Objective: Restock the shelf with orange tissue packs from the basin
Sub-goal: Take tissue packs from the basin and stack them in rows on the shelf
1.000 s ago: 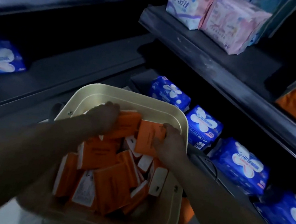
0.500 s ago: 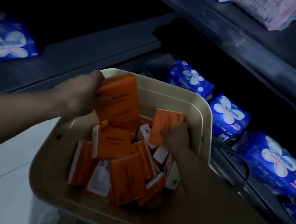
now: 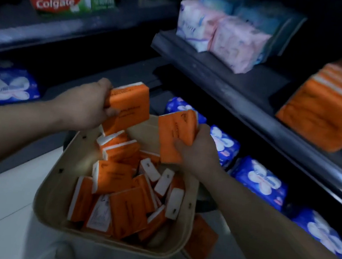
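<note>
Packs (image 3: pixel 125 189) fill the basin (image 3: pixel 51 180) w/ left hand (image 3: pixel 85 105) clamped on a few, right hand (image 3: pixel 198 151) on another, above it; look light, soft, slick-wrapped — best pinched across flat faces.

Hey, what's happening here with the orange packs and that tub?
A person is restocking a shop shelf. The left hand grips a bunch of orange tissue packs, and the right hand grips more orange packs, both held above the beige basin. Many packs are in the basin. A stack of orange tissue sits on the shelf to the right.
</note>
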`<state>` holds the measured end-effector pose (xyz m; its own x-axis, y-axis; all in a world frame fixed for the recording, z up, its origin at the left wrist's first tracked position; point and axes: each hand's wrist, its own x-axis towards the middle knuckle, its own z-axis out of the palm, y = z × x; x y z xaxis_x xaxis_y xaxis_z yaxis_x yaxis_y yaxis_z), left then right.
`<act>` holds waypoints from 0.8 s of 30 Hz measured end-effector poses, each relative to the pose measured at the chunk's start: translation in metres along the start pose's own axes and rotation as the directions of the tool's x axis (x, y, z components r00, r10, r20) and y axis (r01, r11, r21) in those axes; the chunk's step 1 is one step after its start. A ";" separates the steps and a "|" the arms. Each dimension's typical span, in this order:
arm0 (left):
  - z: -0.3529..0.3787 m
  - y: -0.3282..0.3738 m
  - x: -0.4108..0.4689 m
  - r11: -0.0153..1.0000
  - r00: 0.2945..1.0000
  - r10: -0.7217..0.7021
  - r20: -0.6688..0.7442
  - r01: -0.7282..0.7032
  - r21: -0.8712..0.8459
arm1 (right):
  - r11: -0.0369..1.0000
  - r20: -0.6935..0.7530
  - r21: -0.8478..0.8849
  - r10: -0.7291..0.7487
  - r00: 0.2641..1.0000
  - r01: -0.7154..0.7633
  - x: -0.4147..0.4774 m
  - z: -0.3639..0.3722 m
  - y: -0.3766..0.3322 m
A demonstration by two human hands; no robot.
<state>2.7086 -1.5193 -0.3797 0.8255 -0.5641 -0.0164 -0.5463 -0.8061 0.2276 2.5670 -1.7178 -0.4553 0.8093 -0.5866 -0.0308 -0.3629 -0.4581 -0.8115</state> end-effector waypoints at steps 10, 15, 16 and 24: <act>-0.081 0.139 -0.043 0.980 0.974 0.179 -0.139 -0.189 -0.060 | 0.994 -0.257 -0.099 -0.079 0.963 0.056 -0.090 -0.201 -0.043; -0.094 0.238 -0.063 0.919 0.913 0.354 -0.206 -0.380 -0.107 | 0.996 -0.414 -0.077 0.004 0.910 -0.039 -0.130 -0.299 -0.030; -0.094 0.259 -0.067 0.900 0.897 0.387 -0.216 -0.418 -0.122 | 0.998 -0.448 -0.039 0.035 0.893 -0.059 -0.138 -0.317 -0.025; -0.080 0.419 -0.095 0.718 0.780 0.584 -0.223 -0.625 -0.306 | 0.966 -0.670 0.219 0.249 0.699 -0.134 -0.194 -0.443 0.035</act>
<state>2.4123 -1.7889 -0.2045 0.3565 -0.8712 0.3376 -0.8652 -0.1715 0.4711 2.1922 -1.9160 -0.2193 0.1660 -0.9718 0.1676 -0.3575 -0.2177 -0.9082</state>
